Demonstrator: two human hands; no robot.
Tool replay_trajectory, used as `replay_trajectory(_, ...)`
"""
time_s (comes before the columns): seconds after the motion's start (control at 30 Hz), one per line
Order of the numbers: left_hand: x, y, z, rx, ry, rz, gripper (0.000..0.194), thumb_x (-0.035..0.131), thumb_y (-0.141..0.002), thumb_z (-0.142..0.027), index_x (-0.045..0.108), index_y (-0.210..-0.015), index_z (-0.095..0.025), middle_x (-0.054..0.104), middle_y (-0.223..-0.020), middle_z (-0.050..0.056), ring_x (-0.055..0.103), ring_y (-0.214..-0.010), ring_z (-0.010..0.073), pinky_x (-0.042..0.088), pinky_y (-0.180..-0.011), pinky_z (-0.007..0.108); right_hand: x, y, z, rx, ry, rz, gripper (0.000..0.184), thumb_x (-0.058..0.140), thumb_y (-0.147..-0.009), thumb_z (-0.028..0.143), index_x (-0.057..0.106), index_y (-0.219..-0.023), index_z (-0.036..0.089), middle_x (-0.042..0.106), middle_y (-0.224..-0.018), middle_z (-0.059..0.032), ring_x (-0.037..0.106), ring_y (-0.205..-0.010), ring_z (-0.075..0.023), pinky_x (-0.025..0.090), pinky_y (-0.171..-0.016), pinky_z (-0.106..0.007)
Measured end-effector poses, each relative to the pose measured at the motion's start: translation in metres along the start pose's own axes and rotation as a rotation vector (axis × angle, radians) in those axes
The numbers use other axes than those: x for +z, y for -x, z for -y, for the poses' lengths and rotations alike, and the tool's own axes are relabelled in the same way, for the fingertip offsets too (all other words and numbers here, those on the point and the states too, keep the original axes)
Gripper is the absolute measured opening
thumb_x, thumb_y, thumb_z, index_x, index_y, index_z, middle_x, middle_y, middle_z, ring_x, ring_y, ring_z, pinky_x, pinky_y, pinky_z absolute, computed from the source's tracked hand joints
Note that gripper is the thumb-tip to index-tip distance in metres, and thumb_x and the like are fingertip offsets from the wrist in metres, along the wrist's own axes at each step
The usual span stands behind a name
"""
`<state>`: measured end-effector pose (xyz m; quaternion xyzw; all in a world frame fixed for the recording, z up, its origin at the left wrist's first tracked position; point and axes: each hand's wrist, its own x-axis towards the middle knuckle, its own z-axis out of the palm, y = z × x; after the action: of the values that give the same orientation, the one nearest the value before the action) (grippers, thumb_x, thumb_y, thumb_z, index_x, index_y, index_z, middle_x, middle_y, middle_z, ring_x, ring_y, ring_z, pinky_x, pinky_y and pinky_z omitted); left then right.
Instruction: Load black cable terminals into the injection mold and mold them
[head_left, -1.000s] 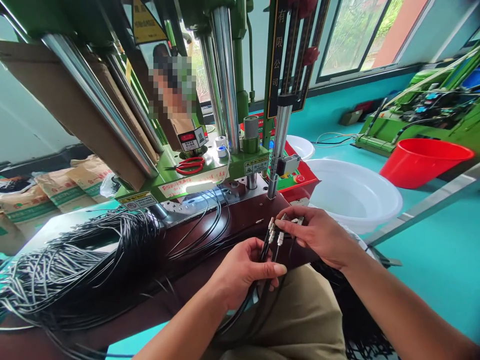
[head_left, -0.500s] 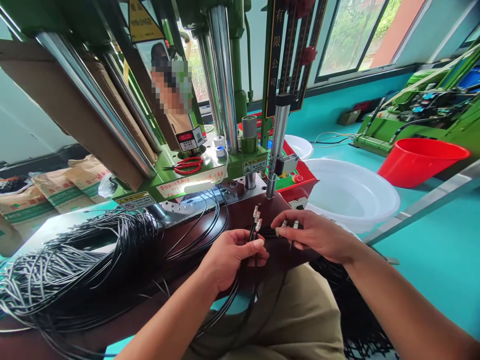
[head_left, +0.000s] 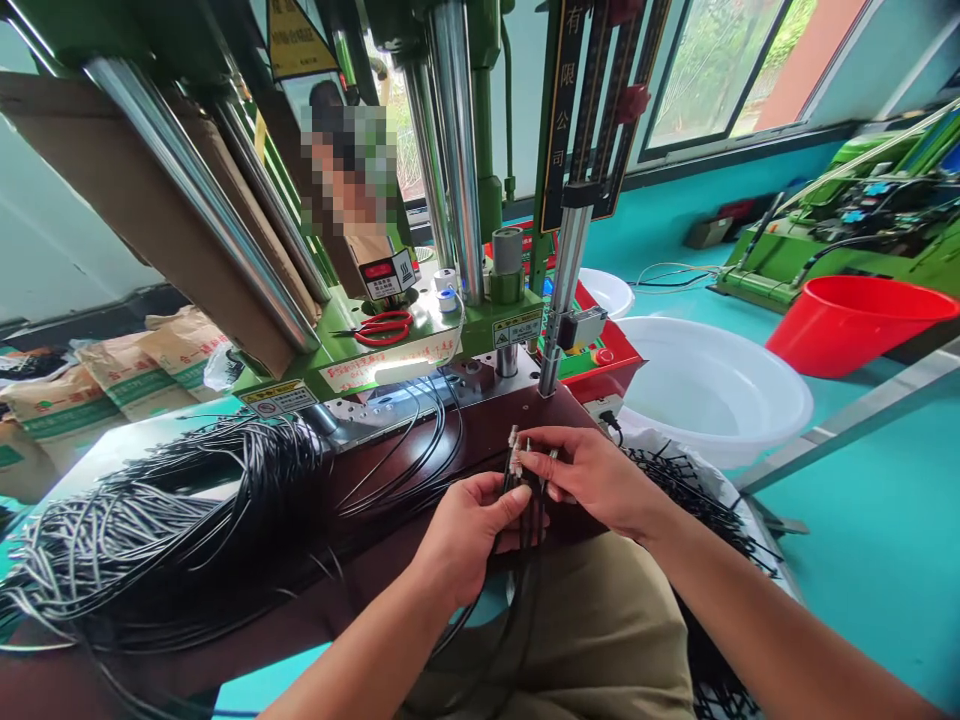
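My left hand [head_left: 480, 525] is closed around a few thin black cables [head_left: 534, 520] with small metal connectors [head_left: 515, 450] standing up at their ends. Close against it, my right hand [head_left: 589, 475] pinches more cable ends with connectors, beside the ones in the left. Fingertips of both hands nearly meet, and the exact number of cables is hidden by the fingers. The cables hang down over my lap. To the left, a large coiled bundle of black cables [head_left: 277, 490] lies on the dark red-brown table [head_left: 420, 540].
A green press machine [head_left: 330, 350] with steel columns stands ahead, red-handled scissors [head_left: 384, 328] lying on its plate. Several cables run into its lower part. On the right are a white basin [head_left: 712, 385], a red bucket [head_left: 855, 325] and a sack of black pieces [head_left: 697, 490].
My right hand has moved left with its cable ends and now meets my left hand. The left keeps its hold on its cables. The view has shifted slightly.
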<state>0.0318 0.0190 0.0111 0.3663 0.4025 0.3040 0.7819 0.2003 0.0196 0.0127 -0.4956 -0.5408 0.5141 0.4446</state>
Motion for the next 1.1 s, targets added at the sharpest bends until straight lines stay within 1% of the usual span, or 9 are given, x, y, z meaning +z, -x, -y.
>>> replay_trajectory(0.13,0.003,0.000,-0.002,0.009,0.016,0.037,0.032,0.071,-0.075,-0.037,0.061,-0.092,-0.011,0.069,-0.087,0.011,0.068,-0.071,0.0186,0.056,-0.072,0.037,0.001,0.002,0.003,-0.015,0.012,0.037,0.044,0.069,-0.075,0.040,0.061,-0.115,0.023,0.061,-0.083,0.0008,0.049,-0.048,-0.0069,0.039,-0.044,-0.022)
replay_trajectory(0.3,0.003,0.004,0.001,0.013,0.028,-0.022,0.026,0.066,-0.080,-0.034,0.053,-0.093,-0.016,0.069,-0.090,0.009,0.069,-0.069,0.0193,0.056,-0.071,0.039,0.008,-0.003,-0.001,-0.064,-0.013,-0.077,0.037,0.068,-0.077,0.040,0.061,-0.109,0.024,0.053,-0.079,0.0038,0.048,-0.047,-0.0058,0.039,-0.044,-0.021)
replay_trajectory(0.43,0.001,0.009,0.008,-0.024,0.062,0.058,0.025,0.066,-0.079,-0.029,0.049,-0.091,-0.015,0.068,-0.086,0.008,0.065,-0.062,0.0140,0.052,-0.063,0.028,0.011,-0.011,-0.005,-0.061,0.013,-0.110,0.031,0.064,-0.079,0.044,0.059,-0.101,0.023,0.054,-0.072,0.0039,0.048,-0.046,-0.0081,0.037,-0.040,-0.021)
replay_trajectory(0.57,0.000,0.013,0.012,-0.054,0.095,0.063,0.023,0.067,-0.079,-0.024,0.051,-0.091,-0.014,0.063,-0.070,0.003,0.056,-0.050,0.0085,0.044,-0.050,0.020,0.008,-0.016,-0.002,-0.227,0.275,-0.137,0.024,0.055,-0.088,0.041,0.065,-0.100,0.024,0.065,-0.091,-0.0029,0.062,-0.081,-0.0172,0.051,-0.077,-0.032)
replay_trajectory(0.67,-0.002,0.013,0.013,-0.100,0.163,0.080,0.020,0.067,-0.078,-0.021,0.053,-0.089,-0.012,0.061,-0.071,0.004,0.058,-0.056,0.0105,0.048,-0.052,0.023,0.014,-0.012,0.003,-0.355,0.390,-0.003,0.028,0.046,-0.093,0.037,0.065,-0.109,0.026,0.063,-0.113,-0.0044,0.057,-0.107,-0.0195,0.044,-0.095,-0.034)
replay_trajectory(0.83,-0.009,0.011,0.015,-0.012,0.231,0.012,0.019,0.067,-0.077,-0.020,0.054,-0.089,-0.012,0.060,-0.071,0.003,0.060,-0.057,0.0111,0.051,-0.056,0.025,0.028,-0.006,0.004,-0.364,0.496,0.184,0.038,0.047,-0.093,0.038,0.053,-0.128,0.026,0.064,-0.118,-0.0061,0.060,-0.106,-0.0223,0.047,-0.092,-0.036)
replay_trajectory(0.93,-0.013,0.013,0.016,0.017,0.232,-0.080,0.018,0.066,-0.079,-0.022,0.052,-0.087,-0.013,0.059,-0.067,0.002,0.058,-0.055,0.0104,0.051,-0.055,0.024,0.029,-0.029,-0.004,-0.393,0.556,0.245,0.038,0.041,-0.095,0.034,0.050,-0.131,0.027,0.066,-0.115,-0.0043,0.063,-0.099,-0.0209,0.049,-0.086,-0.034)
replay_trajectory(1.0,-0.015,0.016,0.015,0.024,0.231,-0.125,0.019,0.065,-0.079,-0.023,0.051,-0.089,-0.014,0.060,-0.070,0.002,0.058,-0.055,0.0096,0.049,-0.052,0.022,0.028,-0.060,-0.011,-0.393,0.675,0.117,0.034,0.036,-0.096,0.025,0.059,-0.121,0.022,0.068,-0.107,-0.0058,0.064,-0.093,-0.0194,0.049,-0.083,-0.032)
replay_trajectory(1.1,-0.018,0.019,0.013,0.029,0.223,-0.167,0.021,0.066,-0.078,-0.023,0.051,-0.090,-0.015,0.060,-0.073,0.002,0.057,-0.056,0.0095,0.048,-0.051,0.022,0.031,-0.111,-0.024,-0.404,0.854,-0.017,0.024,0.049,-0.085,0.009,0.068,-0.099,0.012,0.066,-0.103,-0.0131,0.061,-0.096,-0.0225,0.044,-0.090,-0.034)
